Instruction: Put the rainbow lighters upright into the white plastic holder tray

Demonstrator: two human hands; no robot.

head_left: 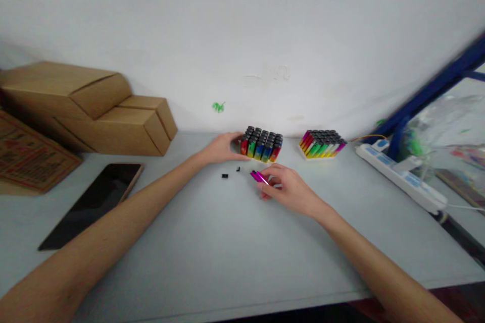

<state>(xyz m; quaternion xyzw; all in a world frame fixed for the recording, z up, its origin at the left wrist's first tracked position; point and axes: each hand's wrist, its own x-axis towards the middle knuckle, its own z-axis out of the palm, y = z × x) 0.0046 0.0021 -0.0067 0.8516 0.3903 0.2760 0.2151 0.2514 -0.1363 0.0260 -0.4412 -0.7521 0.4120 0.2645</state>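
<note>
a pale wall rises behind a light grey bench. brown cardboard boxes stand at the left, with a printed carton leaning in front of them. a blue metal frame slants along the right edge. a dark-screened tablet lies flat on the left, partly under the person's left forearm, and a white power strip runs along the right. the two hands are apart from each other. the left hand curves around the left end of an upright block of black-topped lighters near the wall; whether it grips them cannot be told. a second lighter block, in a pale tray, stands to the right. the right hand is closed on a magenta lighter, pinched just in front of the first block. left of that lighter lie a small black rectangular piece and a tinier black bit.
</note>
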